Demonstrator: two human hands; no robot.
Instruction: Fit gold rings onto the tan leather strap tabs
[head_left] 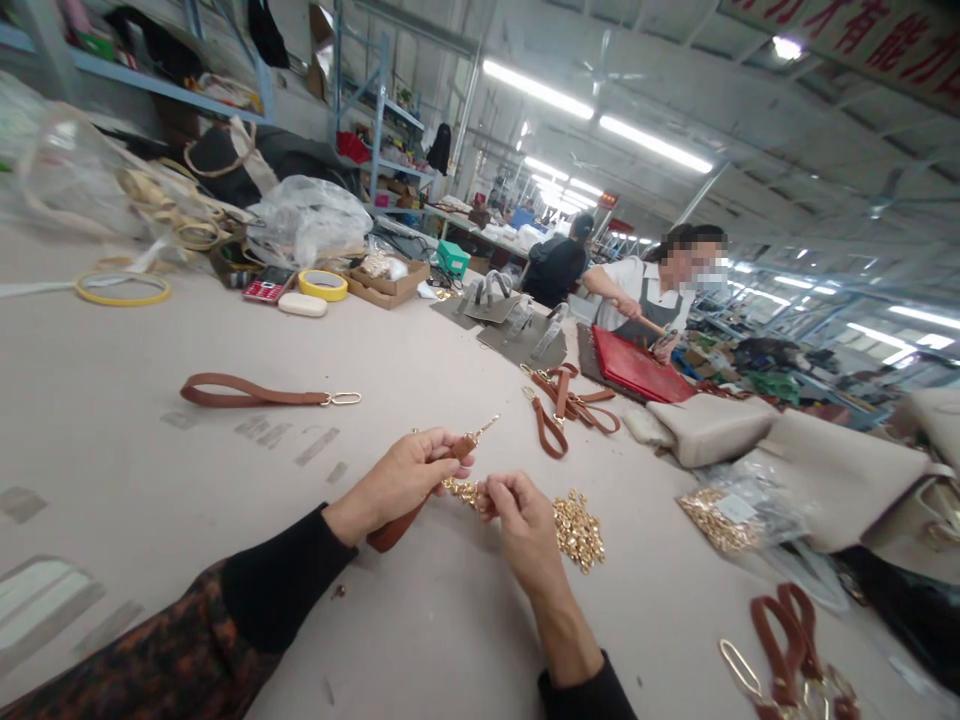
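A brown leather wrist strap is in my left hand, its loop hanging below the palm and its gold clasp pointing up and right past the fingertips. Close beside it, my right hand is closed in a pinch; whatever lies between its fingertips is too small to name. Small gold metal pieces lie on the table between my hands, partly hidden by the fingers. A larger heap of gold pieces sits just right of my right hand.
One strap lies at left; more straps are bunched ahead, others at lower right. Yellow tape and a cardboard box stand behind. Beige bags line the right side. Across the table a co-worker holds a hammer.
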